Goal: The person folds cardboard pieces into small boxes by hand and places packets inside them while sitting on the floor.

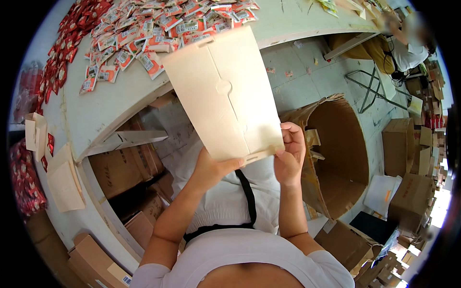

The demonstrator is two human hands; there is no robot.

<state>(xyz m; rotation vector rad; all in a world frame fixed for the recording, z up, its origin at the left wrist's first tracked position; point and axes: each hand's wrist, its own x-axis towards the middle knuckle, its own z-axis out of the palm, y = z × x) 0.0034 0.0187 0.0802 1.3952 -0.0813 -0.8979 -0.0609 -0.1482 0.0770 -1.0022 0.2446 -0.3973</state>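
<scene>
A cream-coloured flat cardboard box (pixel 201 101), with a slit and a round notch down its middle, is held up in front of me between both hands. My left hand (pixel 216 168) grips its near left corner, the thumb lying along the near edge. At the near right corner, the fingers of my right hand (pixel 290 153) are closed on the same box. Beyond the box, a heap of small orange-and-white sachets (pixel 149 38) covers part of the white table (pixel 77 101). Its far end hides some of them.
Red packets (pixel 57 62) lie along the table's left side. More cream cardboard pieces (pixel 66 180) rest at the left. A large open carton (pixel 338 158) stands to my right. Stacked brown boxes (pixel 408 192) line the far right, and another person (pixel 408 48) sits at upper right.
</scene>
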